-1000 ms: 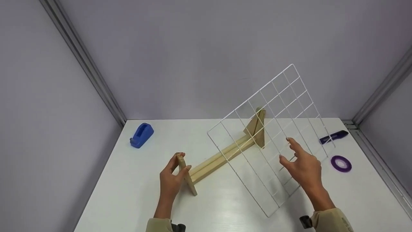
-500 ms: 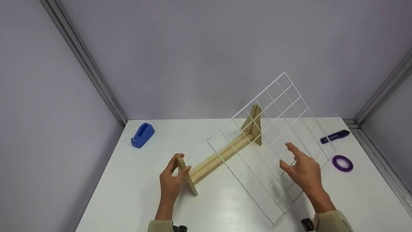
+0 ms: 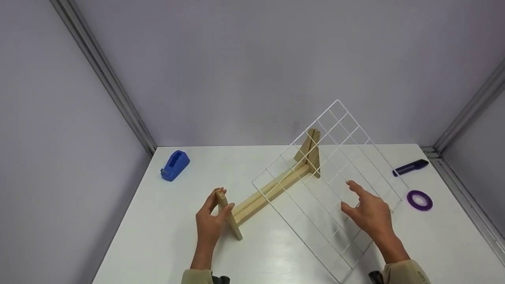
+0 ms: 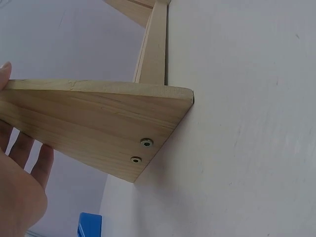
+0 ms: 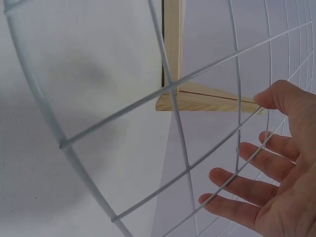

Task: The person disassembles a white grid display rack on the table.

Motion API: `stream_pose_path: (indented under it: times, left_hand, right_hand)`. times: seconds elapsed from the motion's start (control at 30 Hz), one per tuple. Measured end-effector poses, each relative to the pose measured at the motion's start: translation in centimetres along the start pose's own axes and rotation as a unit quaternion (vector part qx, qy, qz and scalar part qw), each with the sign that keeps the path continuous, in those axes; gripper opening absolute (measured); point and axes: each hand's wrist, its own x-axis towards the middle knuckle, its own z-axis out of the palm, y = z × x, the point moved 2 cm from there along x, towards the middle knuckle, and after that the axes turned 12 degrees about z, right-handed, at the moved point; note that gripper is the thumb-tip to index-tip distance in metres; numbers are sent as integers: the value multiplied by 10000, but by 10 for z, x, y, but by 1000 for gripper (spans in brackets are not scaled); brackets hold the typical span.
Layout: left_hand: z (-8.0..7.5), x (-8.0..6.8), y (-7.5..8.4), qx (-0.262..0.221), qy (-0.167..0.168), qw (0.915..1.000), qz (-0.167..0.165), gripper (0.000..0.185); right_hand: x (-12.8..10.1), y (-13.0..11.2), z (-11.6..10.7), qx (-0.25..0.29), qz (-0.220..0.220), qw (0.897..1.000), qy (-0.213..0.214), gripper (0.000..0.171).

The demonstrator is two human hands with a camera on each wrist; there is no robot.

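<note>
A wooden stand [image 3: 252, 210] lies diagonally on the white table, its grooved beam running between two upright end panels. My left hand [image 3: 209, 223] pinches the near end panel [image 3: 233, 227] between thumb and fingers; two bolts [image 4: 146, 142] show on that panel's outer face. In my right hand [image 3: 371, 215] is a white wire grid panel [image 3: 279, 213], held tilted above the table to the right of the stand. The right wrist view has the thumb [image 5: 276, 94] and fingers spread across its wires. From the head, the grid overlaps the stand's far end panel [image 3: 314, 157].
A blue tape dispenser [image 3: 174, 165] sits at the table's back left. At the right lie a dark blue utility knife [image 3: 410, 167] and a purple ring-shaped roll [image 3: 427, 201]. Grey walls bound the table's back and sides.
The grid's upper corner has come down and to the left, and its lower corner nearer. My right hand has dropped slightly. The stand's far end has swung a little left; my left hand stays put.
</note>
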Motion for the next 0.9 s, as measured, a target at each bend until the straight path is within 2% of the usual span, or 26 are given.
stream_pose_path:
  times: [0.17, 0.43, 0.9]
  left_hand:
    - [0, -2, 0, -53, 54, 10000, -54, 60]
    - [-1, -5, 2, -2, 151, 9995, -262, 64]
    - [-1, -11, 5, 136, 435, 9988, -190, 64]
  right_hand:
    - [-1, 3, 1, 18, -32, 10000, 32, 59]
    - [-3, 6, 6, -104, 30, 9998, -166, 60]
    - [-8, 13, 14, -110, 132, 9988, -457, 63]
